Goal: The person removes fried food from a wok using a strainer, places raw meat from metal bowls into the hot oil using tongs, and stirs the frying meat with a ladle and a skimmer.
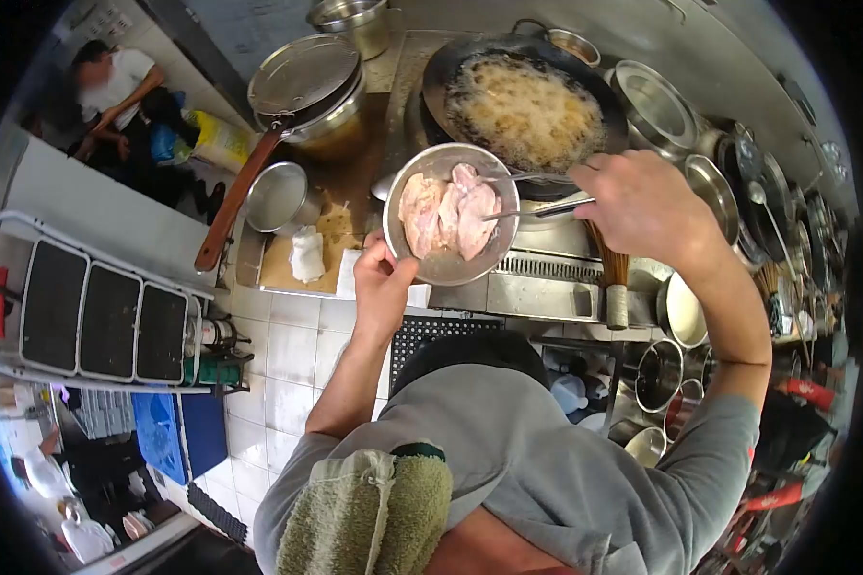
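Note:
My left hand grips the near left rim of a round metal bowl, thumb on the edge. Several pieces of pale raw chicken lie inside it. In my right hand is a pair of metal tongs, its two arms reaching into the bowl at the chicken on the right side. Whether the tips pinch a piece I cannot tell. Just beyond the bowl sits a large black wok of bubbling oil, with golden pieces showing through the foam.
A wooden-handled strainer rests over a tall pot at the left. Closer stand a small metal pot and a crumpled white cloth. A bamboo brush leans at the stove front. Pans line the right; a person sits far left.

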Tool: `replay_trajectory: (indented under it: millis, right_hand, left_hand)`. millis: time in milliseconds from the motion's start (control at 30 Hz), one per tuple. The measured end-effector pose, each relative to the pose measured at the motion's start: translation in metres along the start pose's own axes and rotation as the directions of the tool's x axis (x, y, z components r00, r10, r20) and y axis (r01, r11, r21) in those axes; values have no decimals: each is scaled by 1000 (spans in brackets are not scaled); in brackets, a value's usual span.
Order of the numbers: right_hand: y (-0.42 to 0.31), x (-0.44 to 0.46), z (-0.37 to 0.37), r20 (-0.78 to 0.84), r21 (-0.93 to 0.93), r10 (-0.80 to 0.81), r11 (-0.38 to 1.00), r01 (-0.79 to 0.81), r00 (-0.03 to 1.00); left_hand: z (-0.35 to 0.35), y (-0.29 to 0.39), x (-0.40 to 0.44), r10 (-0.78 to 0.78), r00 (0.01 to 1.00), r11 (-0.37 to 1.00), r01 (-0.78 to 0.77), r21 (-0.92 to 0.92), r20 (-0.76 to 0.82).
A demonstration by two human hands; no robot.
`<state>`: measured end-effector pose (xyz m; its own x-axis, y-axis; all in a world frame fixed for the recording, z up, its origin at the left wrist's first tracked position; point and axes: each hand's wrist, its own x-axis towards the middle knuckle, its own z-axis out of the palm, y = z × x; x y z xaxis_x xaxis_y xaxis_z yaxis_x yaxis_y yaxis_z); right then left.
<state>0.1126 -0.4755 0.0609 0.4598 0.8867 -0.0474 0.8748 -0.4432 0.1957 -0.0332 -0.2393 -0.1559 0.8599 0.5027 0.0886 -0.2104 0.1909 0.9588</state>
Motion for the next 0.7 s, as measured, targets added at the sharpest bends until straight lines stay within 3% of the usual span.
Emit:
replay_trajectory:
  millis: [33, 100, 167, 267, 367, 533, 567, 633, 700]
  right_hand:
    - [-4, -6, -4, 9, -1, 14, 1000, -14, 1000]
    - [-10, -23, -17, -126, -6, 81, 997, -82, 989]
    - [-6, -28, -15, -138, -26, 103, 994, -108, 985]
    - [15, -6, 17, 22, 176, 175, 969, -176, 984]
    - [34, 18, 31, -8, 264, 136, 956, -129, 991]
    - [68, 19, 9, -191, 302, -32, 949, 90, 981]
    - [78, 22, 1, -195, 301, -39, 949, 97, 980]
    - [102, 24, -23, -84, 355, 132, 930, -94, 988]
    - [138, 35, -25, -158, 333, 263, 922, -199, 952]
  left_hand:
    - [1, 1, 3, -8, 1000, 1000, 8, -6, 14]
    - [7, 10, 6, -197, 980, 966, 196, -167, 11]
    - [10, 10, 11, -157, 987, 974, 158, -161, 19]
    - [18, -3, 16, 29, 998, 996, -33, -84, -49]
    - [40, 6, 16, 59, 994, 986, -73, -152, -95]
    - [49, -6, 24, 1, 985, 981, -34, -189, -173]
    - [49, -7, 25, -83, 977, 973, 37, -226, -198]
    - [50, -5, 28, -160, 967, 960, 106, -260, -200]
    - [52, -2, 26, -175, 954, 965, 117, -234, -243]
